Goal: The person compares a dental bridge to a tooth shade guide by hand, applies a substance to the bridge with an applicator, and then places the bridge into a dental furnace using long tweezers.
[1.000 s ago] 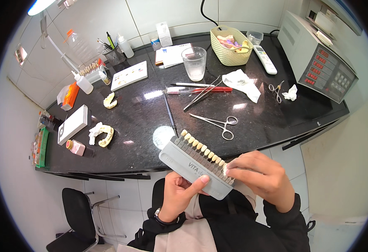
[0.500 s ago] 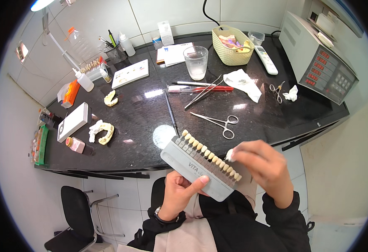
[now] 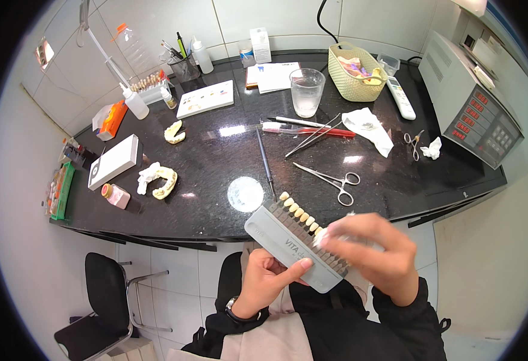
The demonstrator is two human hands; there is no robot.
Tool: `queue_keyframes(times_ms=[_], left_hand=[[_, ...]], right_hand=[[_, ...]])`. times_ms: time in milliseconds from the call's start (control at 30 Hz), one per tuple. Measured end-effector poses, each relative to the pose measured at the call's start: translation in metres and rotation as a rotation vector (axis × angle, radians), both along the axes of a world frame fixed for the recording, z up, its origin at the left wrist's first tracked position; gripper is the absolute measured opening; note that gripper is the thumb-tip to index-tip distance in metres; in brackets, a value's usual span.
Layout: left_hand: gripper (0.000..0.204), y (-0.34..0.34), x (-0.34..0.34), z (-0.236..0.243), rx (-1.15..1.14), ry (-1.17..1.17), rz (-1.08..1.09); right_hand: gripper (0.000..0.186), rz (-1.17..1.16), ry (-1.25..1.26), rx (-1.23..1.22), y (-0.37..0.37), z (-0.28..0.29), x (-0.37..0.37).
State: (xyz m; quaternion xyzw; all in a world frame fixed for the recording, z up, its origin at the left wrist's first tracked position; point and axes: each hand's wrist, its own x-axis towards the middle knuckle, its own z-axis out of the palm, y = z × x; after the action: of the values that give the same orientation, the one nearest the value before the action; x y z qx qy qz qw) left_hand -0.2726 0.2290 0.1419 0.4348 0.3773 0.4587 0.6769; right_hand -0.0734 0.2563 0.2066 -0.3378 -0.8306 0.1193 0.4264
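My left hand (image 3: 268,278) grips a grey dental shade guide (image 3: 276,234) from below, its thumb lying on the front face. A slanted row of tooth-coloured tabs lines the guide's upper edge. The fingers of my right hand (image 3: 379,249) pinch a small white piece, perhaps tissue or cotton (image 3: 320,238), right at the tabs. Whether it touches them I cannot tell. My right hand covers the tabs toward the lower right end. Just beyond the guide, a slim dark-handled tool (image 3: 264,161) lies beside a round whitish disc (image 3: 245,194) on the black counter (image 3: 210,174).
Scissor-handled forceps (image 3: 330,179), long tweezers (image 3: 312,137) and crumpled tissue (image 3: 369,129) lie beyond my hands. A glass (image 3: 307,93) and a yellow basket (image 3: 355,81) stand farther back. Dental casts (image 3: 166,183) sit left; a grey device (image 3: 478,99) stands right.
My right hand has brought the white piece leftward from beside the guide onto its row of tabs, hiding several. The whole view has shifted slightly; my left hand keeps its hold.
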Motion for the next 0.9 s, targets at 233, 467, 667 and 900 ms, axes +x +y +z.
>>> queue_keyframes(times_ms=[233, 467, 667, 900], left_hand=[[0.028, 0.000, -0.005, 0.002, -0.007, -0.026, -0.036], [0.027, -0.004, -0.006, 0.001, 0.013, -0.033, -0.014], [0.026, -0.008, -0.007, 0.004, 0.037, -0.004, -0.061], [0.026, -0.008, -0.004, -0.002, 0.021, -0.025, -0.082]], right_hand=[[0.032, -0.022, 0.011, -0.055, 0.014, 0.000, -0.009], [0.032, 0.087, 0.000, -0.055, 0.013, 0.001, -0.020], [0.032, -0.094, 0.090, -0.041, 0.024, 0.000, -0.016], [0.028, 0.056, 0.001, -0.069, 0.014, 0.005, -0.019]])
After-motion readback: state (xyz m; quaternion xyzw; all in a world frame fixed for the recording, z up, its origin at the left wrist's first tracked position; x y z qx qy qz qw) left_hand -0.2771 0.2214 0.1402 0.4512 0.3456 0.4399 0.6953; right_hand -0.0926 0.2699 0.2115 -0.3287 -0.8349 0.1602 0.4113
